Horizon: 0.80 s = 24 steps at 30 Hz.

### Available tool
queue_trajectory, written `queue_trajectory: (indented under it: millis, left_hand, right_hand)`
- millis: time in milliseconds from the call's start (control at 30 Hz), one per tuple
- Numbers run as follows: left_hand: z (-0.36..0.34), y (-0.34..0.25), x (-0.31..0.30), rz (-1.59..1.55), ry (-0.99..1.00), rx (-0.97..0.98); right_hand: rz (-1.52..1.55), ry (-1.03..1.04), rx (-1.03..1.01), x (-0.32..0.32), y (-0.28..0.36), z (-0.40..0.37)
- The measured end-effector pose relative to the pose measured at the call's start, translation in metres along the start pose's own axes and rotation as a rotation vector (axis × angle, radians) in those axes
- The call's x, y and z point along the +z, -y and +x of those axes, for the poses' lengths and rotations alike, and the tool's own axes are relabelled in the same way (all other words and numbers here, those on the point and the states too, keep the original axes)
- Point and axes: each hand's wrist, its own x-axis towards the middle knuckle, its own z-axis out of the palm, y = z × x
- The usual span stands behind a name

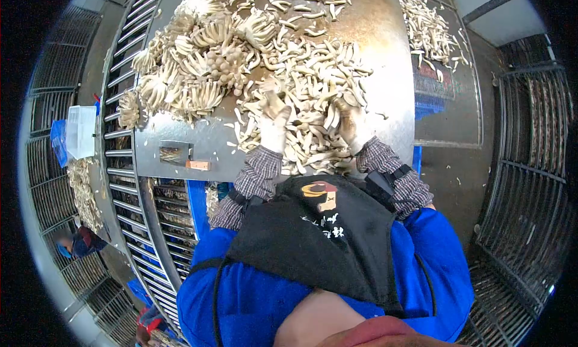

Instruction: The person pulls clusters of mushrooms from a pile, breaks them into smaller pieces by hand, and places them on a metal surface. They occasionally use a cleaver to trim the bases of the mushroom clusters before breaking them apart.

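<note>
Loose, pale, long-stemmed mushrooms (307, 76) lie in a wide heap on the metal table (388, 76). My left hand (274, 125), in a pale glove, rests at the left side of the heap, its fingers forward among the mushrooms and somewhat blurred. At the heap's right side is my gloved right hand (350, 123), fingers stretched out against the mushrooms. Both hands look open, with loose mushrooms lying between them. Left of my left hand, whole mushroom clusters (192, 64) are piled up, some with brownish caps.
A rectangular opening (174, 153) and a small orange-brown block (198, 165) are near the table's front left. A roller conveyor (123, 106) runs along the left. More mushrooms (424, 31) lie on a surface at right. A translucent bin (81, 131) and another person (84, 241) are farther left.
</note>
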Motion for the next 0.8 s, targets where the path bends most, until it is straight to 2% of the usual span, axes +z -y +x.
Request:
queue_trajectory:
  millis: [67, 133, 167, 200, 233, 267, 300, 333, 367, 400, 433, 467, 533, 567, 600, 633, 700, 733, 767, 800]
  left_hand:
    - [-0.009, -0.004, 0.000, -0.047, 0.069, -0.117]
    - [-0.014, -0.003, 0.014, 0.164, 0.124, 0.077]
    - [-0.019, -0.004, 0.021, 0.226, 0.116, 0.195]
    - [-0.023, -0.005, 0.028, 0.287, 0.100, 0.311]
    - [-0.022, -0.014, 0.024, 0.260, -0.011, 0.198]
    - [-0.020, -0.020, 0.018, 0.231, -0.122, 0.083]
    - [-0.004, 0.002, 0.001, -0.079, -0.181, 0.137]
    - [-0.024, -0.039, 0.020, -0.387, -0.097, -0.084]
    - [-0.009, -0.004, -0.005, -0.050, -0.080, -0.005]
    - [-0.007, -0.008, -0.004, 0.288, -0.063, 0.075]
    - [-0.011, -0.005, 0.002, 0.412, -0.053, -0.057]
    - [-0.021, 0.002, 0.014, 0.177, 0.080, 0.070]
    - [-0.025, -0.009, 0.011, 0.223, 0.117, 0.002]
    - [-0.014, 0.006, -0.002, 0.087, 0.043, 0.005]
    - [-0.012, -0.004, 0.002, -0.051, -0.033, 0.007]
    - [-0.015, -0.011, 0.006, -0.362, -0.101, 0.000]
    - [-0.005, 0.004, -0.016, -0.428, -0.078, -0.132]
    - [-0.002, 0.009, -0.020, -0.468, -0.077, -0.179]
    - [0.000, 0.015, -0.023, -0.381, -0.086, -0.140]
    - [-0.003, 0.014, -0.022, -0.294, -0.096, -0.106]
  right_hand:
    - [0.158, 0.017, 0.189, -0.003, 0.005, 0.003]
    - [0.066, 0.223, 0.083, 0.013, 0.000, -0.004]
    - [-0.338, 0.243, -0.050, 0.014, 0.006, -0.008]
    - [-0.340, 0.204, -0.081, 0.013, 0.004, -0.005]
    - [-0.344, 0.165, -0.111, 0.011, 0.002, -0.002]
    - [0.054, 0.070, -0.027, 0.004, -0.014, 0.008]
    - [0.197, 0.022, 0.137, -0.003, -0.017, 0.011]
    - [0.195, 0.024, 0.135, -0.002, -0.019, 0.010]
    - [0.144, 0.090, 0.116, -0.001, -0.019, 0.009]
    - [0.092, 0.157, 0.096, 0.002, -0.017, 0.008]
    - [-0.402, 0.312, -0.430, 0.005, -0.014, 0.007]
    - [-0.895, 0.450, -0.960, 0.012, -0.010, 0.004]
    - [0.080, 0.163, 0.096, 0.024, -0.024, 0.010]
    - [-0.158, 0.156, -0.062, 0.019, -0.030, 0.010]
    - [-0.162, 0.139, -0.041, 0.009, -0.034, 0.014]
    - [-0.165, 0.122, -0.019, 0.000, -0.039, 0.018]
    - [-0.172, 0.112, 0.002, -0.007, -0.037, 0.026]
    - [0.162, 0.100, 0.107, -0.004, -0.031, 0.032]
    - [0.497, 0.082, 0.216, 0.000, -0.025, 0.037]
    - [0.583, 0.172, 0.186, -0.007, -0.024, 0.055]
